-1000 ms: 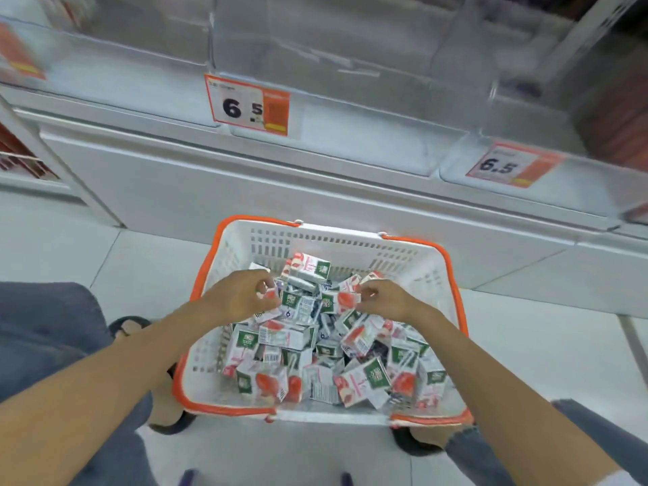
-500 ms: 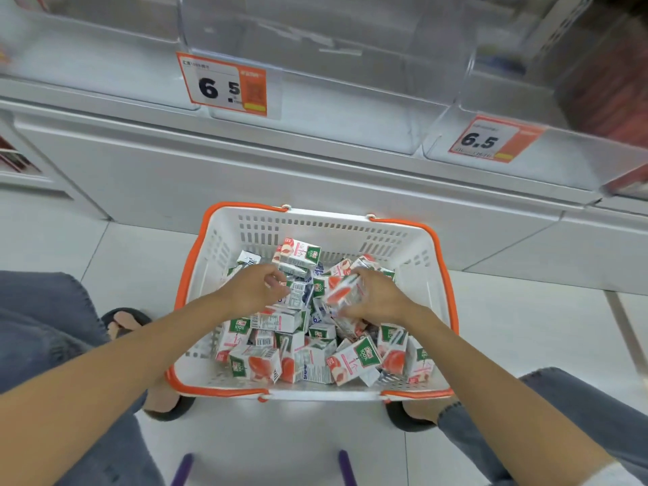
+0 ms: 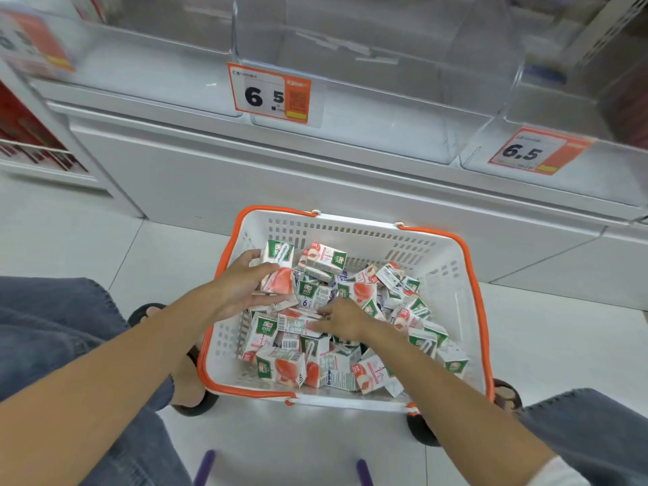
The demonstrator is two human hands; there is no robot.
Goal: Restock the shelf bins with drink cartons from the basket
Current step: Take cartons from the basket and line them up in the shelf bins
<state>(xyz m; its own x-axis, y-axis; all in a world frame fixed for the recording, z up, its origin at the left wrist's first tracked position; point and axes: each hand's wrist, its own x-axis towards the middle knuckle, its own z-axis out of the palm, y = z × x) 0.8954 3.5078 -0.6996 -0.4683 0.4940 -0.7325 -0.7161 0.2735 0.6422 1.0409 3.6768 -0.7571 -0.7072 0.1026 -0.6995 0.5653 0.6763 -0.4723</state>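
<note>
A white basket with an orange rim (image 3: 470, 275) stands on the floor, filled with several small white, green and pink drink cartons (image 3: 280, 370). My left hand (image 3: 242, 285) grips a drink carton (image 3: 278, 271) upright at the pile's far left. My right hand (image 3: 345, 319) lies low in the middle of the pile, fingers curled round a flat-lying carton (image 3: 298, 324). Above, clear shelf bins (image 3: 368, 100) stand behind orange price tags (image 3: 270, 94).
The white shelf base (image 3: 280, 170) runs across behind the basket. My knees in blue jeans (image 3: 52, 331) flank the basket, with dark sandals (image 3: 196, 398) on the white tiled floor (image 3: 70, 240). A red display (image 3: 21, 135) stands at far left.
My left hand has closed on a carton and raised it at the pile's left. My right hand has moved left and down onto a flat carton. The view has shifted.
</note>
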